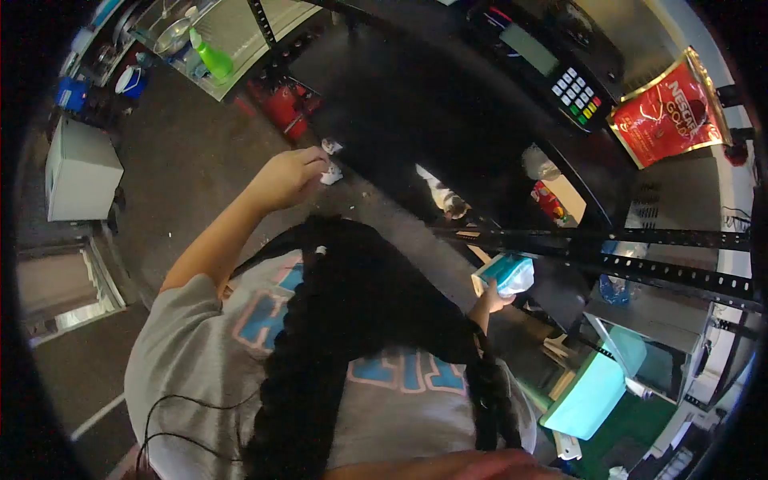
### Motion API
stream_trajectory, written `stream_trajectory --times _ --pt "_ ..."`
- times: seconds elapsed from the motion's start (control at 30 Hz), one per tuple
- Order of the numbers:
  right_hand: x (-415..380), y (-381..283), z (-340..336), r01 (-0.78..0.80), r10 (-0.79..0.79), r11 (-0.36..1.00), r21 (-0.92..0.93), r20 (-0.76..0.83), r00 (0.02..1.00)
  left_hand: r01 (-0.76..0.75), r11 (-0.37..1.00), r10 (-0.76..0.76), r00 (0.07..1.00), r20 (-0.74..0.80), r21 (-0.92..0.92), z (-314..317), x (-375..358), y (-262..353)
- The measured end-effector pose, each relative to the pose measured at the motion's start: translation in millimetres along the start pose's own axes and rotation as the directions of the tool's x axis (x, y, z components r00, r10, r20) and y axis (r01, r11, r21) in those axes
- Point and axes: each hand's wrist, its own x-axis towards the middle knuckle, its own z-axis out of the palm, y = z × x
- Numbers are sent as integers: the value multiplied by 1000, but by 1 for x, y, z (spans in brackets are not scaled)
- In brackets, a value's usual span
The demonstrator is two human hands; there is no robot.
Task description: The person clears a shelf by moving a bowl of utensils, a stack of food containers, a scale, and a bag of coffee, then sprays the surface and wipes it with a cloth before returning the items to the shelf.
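Observation:
My left hand [286,182] reaches forward with its fingers pinched together. At its fingertips is a crumpled white tissue or wipe [331,174], close to the edge of the dark shelf surface [392,88]. On the other side, my right hand [498,299] is wrapped round a turquoise and white tissue pack [507,274], beside the shelf's lower edge. Part of that hand is hidden behind the pack, and its forearm is partly covered by dark hair.
A card terminal [552,68] and a red coffee pouch [672,110] are at the upper right. Black perforated metal bars [664,268] cross the right side. A green spray bottle [212,60] stands by the sink. A white box-shaped object [84,170] is on the left.

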Motion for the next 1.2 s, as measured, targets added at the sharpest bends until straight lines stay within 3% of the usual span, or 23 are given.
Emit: stream_trajectory --times 0.03,0.07,0.13,0.17,0.2,0.27,0.3,0.33,0.4,0.43,0.47,0.53,0.6,0.63,0.67,0.73,0.83,0.87,0.93,1.0,1.07,1.13,1.2 --pt "-16 14 -6 36 -37 987 158 6 999 -23 999 24 1000 15 -33 2 0 -14" --pt "-36 17 -14 3 -6 988 153 19 1000 -48 997 50 998 28 -65 4 -1 -28" --pt "-85 25 -28 90 -87 966 241 -23 996 -72 992 78 996 53 -104 7 -4 -58" --pt "-102 36 -29 120 -142 915 384 29 989 -95 989 104 991 81 -111 9 -5 -71" --pt "-119 47 -28 114 -130 915 388 16 991 -118 986 131 985 109 -120 8 -7 -84" --pt "-169 49 -31 162 -250 812 561 84 965 -126 984 149 971 186 -130 3 -9 -109" --pt "-193 49 -29 51 -185 757 651 140 973 -144 978 170 971 170 -152 9 -13 -122" --pt "-211 53 -24 36 -204 757 652 183 962 -164 971 191 969 155 -176 12 -16 -134" --pt "-278 -4 -40 -143 -102 776 614 347 932 -178 962 218 958 185 -208 12 -20 -155" --pt "-280 17 -18 27 -269 762 648 279 922 -175 957 224 952 208 -229 10 -22 -163" --pt "-305 -2 -17 156 -427 712 685 246 870 -192 952 245 945 217 -239 9 -23 -170" --pt "-343 -44 -12 176 -494 689 703 278 823 -113 936 221 926 307 -334 6 -24 -181" --pt "-390 -112 -26 170 -537 717 676 381 752 -135 909 248 935 253 -394 0 -23 -185" --pt "-398 -128 -24 292 -608 723 626 375 700 -143 882 251 949 191 -448 -3 -23 -186" --pt "-406 -141 -22 448 -635 750 487 338 695 -149 879 261 945 197 -453 -6 -22 -187" --pt "-428 -176 -24 612 -708 706 356 346 616 -71 870 219 943 252 -489 -13 -21 -192" --pt "-457 -217 -33 666 -723 686 292 372 582 -101 869 228 951 211 -484 -14 -21 -203" --pt "-453 -215 -27 654 -744 668 355 356 566 -124 858 257 944 207 -498 -10 -22 -209" --pt "-453 -212 -31 621 -709 704 344 372 599 -182 875 259 959 116 -448 -2 -27 -228" --pt "-444 -198 -26 626 -725 689 366 359 588 -46 894 59 998 16 -445 -21 -35 -242" --pt "-436 -184 -22 340 -632 725 600 382 674 72 937 -126 982 -139 -343 -38 -45 -268" --pt "-422 -168 -25 310 -630 698 646 347 695 170 899 -352 831 -432 -404 -39 -58 -307" --pt "-428 -183 -40 344 -590 750 565 339 733 436 852 -504 535 -678 -289 -60 -66 -331"
